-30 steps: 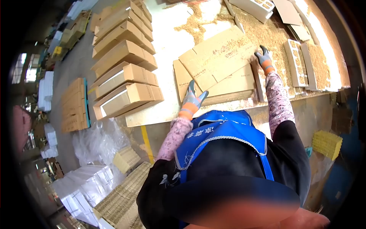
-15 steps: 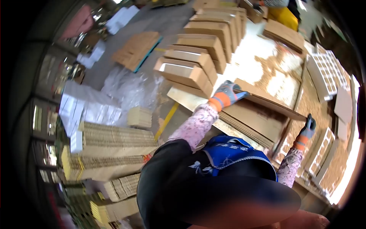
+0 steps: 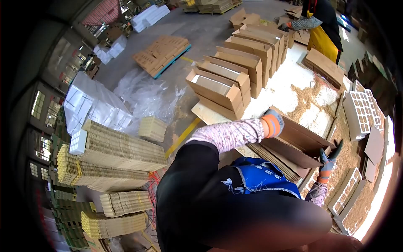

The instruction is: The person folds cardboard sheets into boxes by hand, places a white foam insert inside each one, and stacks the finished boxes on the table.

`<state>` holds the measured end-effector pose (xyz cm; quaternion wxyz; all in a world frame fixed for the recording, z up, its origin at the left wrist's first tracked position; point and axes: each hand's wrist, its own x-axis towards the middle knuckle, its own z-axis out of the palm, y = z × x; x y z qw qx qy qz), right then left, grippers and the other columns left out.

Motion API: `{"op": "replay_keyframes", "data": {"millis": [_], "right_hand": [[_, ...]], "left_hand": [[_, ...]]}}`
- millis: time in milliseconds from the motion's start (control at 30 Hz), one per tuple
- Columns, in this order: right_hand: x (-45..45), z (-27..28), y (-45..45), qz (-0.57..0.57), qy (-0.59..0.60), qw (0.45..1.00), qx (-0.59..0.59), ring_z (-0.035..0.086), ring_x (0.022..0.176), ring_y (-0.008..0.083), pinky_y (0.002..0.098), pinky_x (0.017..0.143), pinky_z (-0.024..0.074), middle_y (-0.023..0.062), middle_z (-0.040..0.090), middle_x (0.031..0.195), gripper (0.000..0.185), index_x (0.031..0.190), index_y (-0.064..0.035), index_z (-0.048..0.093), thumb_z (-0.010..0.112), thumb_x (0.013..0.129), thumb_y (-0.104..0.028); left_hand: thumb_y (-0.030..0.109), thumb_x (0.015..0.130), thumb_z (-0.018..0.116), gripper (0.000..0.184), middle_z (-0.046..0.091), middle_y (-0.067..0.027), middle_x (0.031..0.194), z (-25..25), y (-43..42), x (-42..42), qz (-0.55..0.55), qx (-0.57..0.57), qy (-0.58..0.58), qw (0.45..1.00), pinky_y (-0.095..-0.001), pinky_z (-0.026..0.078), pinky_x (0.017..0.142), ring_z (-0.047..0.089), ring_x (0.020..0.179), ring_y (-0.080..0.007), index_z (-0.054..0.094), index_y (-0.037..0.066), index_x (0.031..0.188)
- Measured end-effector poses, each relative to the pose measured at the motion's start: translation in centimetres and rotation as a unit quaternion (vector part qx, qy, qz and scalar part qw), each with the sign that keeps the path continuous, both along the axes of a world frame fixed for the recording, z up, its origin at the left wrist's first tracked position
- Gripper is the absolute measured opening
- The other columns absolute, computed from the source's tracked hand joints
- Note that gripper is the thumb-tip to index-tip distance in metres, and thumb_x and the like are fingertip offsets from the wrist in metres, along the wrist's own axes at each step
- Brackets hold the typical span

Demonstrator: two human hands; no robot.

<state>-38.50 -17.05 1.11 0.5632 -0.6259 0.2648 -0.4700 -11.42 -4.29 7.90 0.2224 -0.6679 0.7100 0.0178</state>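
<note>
In the head view, a brown cardboard box (image 3: 289,150) is spread into a long open shape with its hollow facing up. My left hand (image 3: 273,123), in a grey and orange glove, is closed over the box's far left end, its fingertips mostly hidden. At the other end, my right hand (image 3: 329,161) touches the box with gloved fingers stretched apart. Folded flat cardboard (image 3: 275,161) lies stacked under the box, close to the blue apron (image 3: 264,178).
Opened boxes (image 3: 218,86) stand in a row on the white table (image 3: 275,94). Wood shavings and white cell trays (image 3: 363,111) lie to the right. A co-worker (image 3: 325,31) is at the far end. Yellowish stacks (image 3: 121,151) stand on the left floor.
The flat cardboard between my hands has opened into a box shape. My left hand has turned over its end, and my right fingers have spread. The view has shifted.
</note>
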Motion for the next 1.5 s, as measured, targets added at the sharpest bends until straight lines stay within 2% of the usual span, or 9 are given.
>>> {"op": "replay_keyframes", "data": {"millis": [167, 233, 367, 500, 667, 867, 1300, 1400, 1500], "right_hand": [[0.0, 2.3, -0.3, -0.073, 0.232, 0.934, -0.263, 0.038, 0.122, 0.0291, 0.0390, 0.102, 0.0315, 0.0119, 0.039, 0.137, 0.075, 0.132, -0.0082, 0.043, 0.075, 0.065, -0.015], [-0.4, 1.2, -1.3, -0.066, 0.268, 0.912, -0.303, 0.041, 0.118, 0.0332, 0.0412, 0.099, 0.0335, 0.0160, 0.045, 0.127, 0.064, 0.121, -0.0063, 0.051, 0.077, 0.064, -0.021], [-1.2, 1.9, 0.0, -0.063, 0.275, 0.907, -0.314, 0.050, 0.107, 0.0312, 0.0393, 0.092, 0.0398, 0.0160, 0.053, 0.114, 0.050, 0.111, -0.0033, 0.057, 0.075, 0.066, -0.017], [-1.3, 1.0, 0.9, -0.029, 0.180, 0.952, -0.245, 0.057, 0.096, 0.0247, 0.0339, 0.086, 0.0440, 0.0140, 0.059, 0.101, 0.027, 0.093, 0.0023, 0.065, 0.070, 0.068, -0.007], [-2.4, -1.9, -1.3, 0.021, 0.066, 0.981, 0.184, 0.055, 0.103, 0.0260, 0.0359, 0.090, 0.0421, 0.0155, 0.058, 0.113, 0.026, 0.091, 0.0014, 0.066, 0.053, 0.085, -0.020], [-3.2, 1.0, 0.9, 0.063, 0.281, 0.915, -0.282, 0.037, 0.127, 0.0350, 0.0426, 0.105, 0.0271, 0.0187, 0.047, 0.131, 0.026, 0.107, -0.0038, 0.064, 0.052, 0.084, -0.007], [-2.5, -1.2, 1.7, -0.024, 0.207, 0.927, -0.313, 0.033, 0.130, 0.0343, 0.0420, 0.107, 0.0243, 0.0198, 0.041, 0.136, 0.038, 0.118, -0.0025, 0.057, 0.035, 0.095, -0.024], [-6.2, -4.1, 3.4, -0.210, 0.125, 0.960, -0.134, 0.030, 0.132, 0.0308, 0.0415, 0.109, 0.0212, 0.0183, 0.038, 0.139, 0.040, 0.127, 0.0004, 0.048, 0.043, 0.093, -0.021], [-15.8, -11.7, 5.7, -0.411, 0.409, 0.808, -0.107, 0.033, 0.130, 0.0314, 0.0414, 0.108, 0.0234, 0.0188, 0.037, 0.139, 0.058, 0.132, 0.0031, 0.041, 0.052, 0.091, -0.036]], "left_hand": [[0.043, 0.082, 0.056, 0.040, 0.068, -0.0114, 0.093, -1.8, -2.1, 1.5, -0.060, 0.066, 0.159, 0.983, -0.0457, 0.049, 0.072, 0.064, 0.087, -0.0295, 0.069, 0.008, 0.097], [0.061, 0.076, 0.055, 0.067, 0.060, -0.0173, 0.112, -1.9, -1.3, 0.9, 0.062, 0.123, 0.499, 0.855, -0.0503, 0.042, 0.085, 0.056, 0.103, -0.0351, 0.058, 0.008, 0.118], [0.066, 0.079, 0.048, 0.078, 0.043, -0.0191, 0.132, 0.9, 1.5, -1.6, -0.111, 0.089, 0.188, 0.972, -0.0516, 0.028, 0.101, 0.041, 0.121, -0.0383, 0.036, 0.016, 0.138], [0.065, 0.080, 0.044, 0.077, 0.039, -0.0188, 0.138, -1.8, -0.4, -0.8, -0.152, -0.370, 0.165, 0.901, -0.0491, 0.020, 0.106, 0.041, 0.123, -0.0369, 0.031, 0.020, 0.141], [0.049, 0.089, 0.045, 0.060, 0.041, -0.0117, 0.138, -3.2, -2.2, -1.5, -0.041, -0.064, 0.244, 0.967, -0.0438, 0.023, 0.107, 0.035, 0.128, -0.0317, 0.037, 0.017, 0.138], [0.058, 0.085, 0.043, 0.074, 0.021, -0.0148, 0.148, -6.8, -1.1, -1.0, -0.107, -0.168, 0.257, 0.946, -0.0477, 0.011, 0.111, 0.021, 0.136, -0.0326, 0.030, 0.012, 0.141], [0.062, 0.068, 0.062, 0.087, 0.031, -0.0195, 0.142, -1.6, -0.7, -0.9, -0.070, -0.092, 0.142, 0.983, -0.0563, 0.020, 0.103, 0.032, 0.128, -0.0376, 0.029, 0.030, 0.142], [0.061, 0.067, 0.063, 0.086, 0.035, -0.0188, 0.139, -0.6, -0.1, -0.3, -0.083, -0.107, 0.142, 0.980, -0.0541, 0.023, 0.101, 0.036, 0.125, -0.0358, 0.031, 0.030, 0.141], [0.063, 0.067, 0.063, 0.093, 0.038, -0.0189, 0.136, 0.4, 1.4, 0.4, 0.039, -0.209, 0.204, 0.956, -0.0470, 0.026, 0.101, 0.037, 0.123, -0.0365, 0.030, 0.018, 0.142]]}}
